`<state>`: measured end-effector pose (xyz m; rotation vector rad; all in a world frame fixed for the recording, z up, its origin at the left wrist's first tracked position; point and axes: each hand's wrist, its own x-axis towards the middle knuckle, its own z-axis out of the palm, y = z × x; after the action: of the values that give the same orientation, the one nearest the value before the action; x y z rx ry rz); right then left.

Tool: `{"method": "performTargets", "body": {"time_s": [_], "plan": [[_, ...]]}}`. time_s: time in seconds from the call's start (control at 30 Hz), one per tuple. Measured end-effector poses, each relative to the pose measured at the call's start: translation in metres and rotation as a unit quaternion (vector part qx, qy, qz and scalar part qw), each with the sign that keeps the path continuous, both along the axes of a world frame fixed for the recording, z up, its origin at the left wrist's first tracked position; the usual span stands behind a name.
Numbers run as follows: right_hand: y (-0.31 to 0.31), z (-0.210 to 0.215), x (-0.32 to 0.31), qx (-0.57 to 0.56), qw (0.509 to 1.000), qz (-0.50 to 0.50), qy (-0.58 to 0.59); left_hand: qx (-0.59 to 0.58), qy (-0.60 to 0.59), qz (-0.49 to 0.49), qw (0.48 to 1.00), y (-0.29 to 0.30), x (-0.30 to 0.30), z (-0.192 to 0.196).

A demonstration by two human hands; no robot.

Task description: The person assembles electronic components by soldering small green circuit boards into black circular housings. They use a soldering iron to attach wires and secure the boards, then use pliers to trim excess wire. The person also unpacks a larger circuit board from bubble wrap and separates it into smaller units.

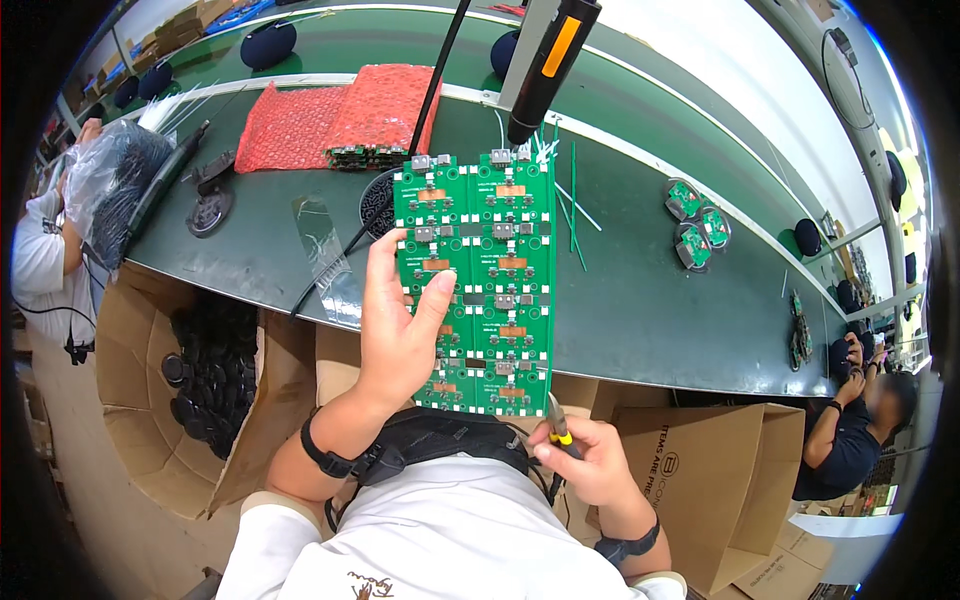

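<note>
A large green circuit board panel (518, 285), made of several repeated small boards, is held up in front of me above the table edge. My left hand (395, 345) grips its left side, with the thumb across the front and fingers along the edge and behind. At the panel's lower right corner, my right hand (592, 468) is closed around pliers (559, 425) with yellow on the handles. Their metal jaws point up at the panel's right edge; whether they touch it I cannot tell.
Red bubble wrap (385, 105) lies over stacked boards. A black powered screwdriver (553, 70) hangs above the panel, and a bowl of dark screws (376, 200) stands behind it. Small round assemblies (697, 228) lie right. Cardboard boxes (700, 470) flank me; people are at both sides.
</note>
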<state>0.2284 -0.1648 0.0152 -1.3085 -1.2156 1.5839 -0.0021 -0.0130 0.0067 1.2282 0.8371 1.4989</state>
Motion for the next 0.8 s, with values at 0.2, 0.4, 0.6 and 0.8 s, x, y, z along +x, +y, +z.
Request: {"method": "performTargets", "body": {"time_s": [0.2,0.4,0.6,0.8], "plan": [[-0.001,-0.017,0.002,-0.068,0.970,0.077,0.220,-0.052,-0.080,-0.034,0.995,0.004,0.008,-0.013],[0.013,-0.001,-0.004,0.042,0.998,-0.037,-0.004,-0.031,-0.037,-0.031,0.998,-0.005,0.003,-0.004],[0.021,0.005,-0.010,0.031,0.997,-0.065,-0.008,0.026,0.012,-0.031,0.999,-0.012,0.006,-0.005],[0.018,0.002,-0.010,0.070,0.993,-0.086,-0.030,0.024,0.008,-0.023,0.999,-0.013,0.005,-0.007]]}}
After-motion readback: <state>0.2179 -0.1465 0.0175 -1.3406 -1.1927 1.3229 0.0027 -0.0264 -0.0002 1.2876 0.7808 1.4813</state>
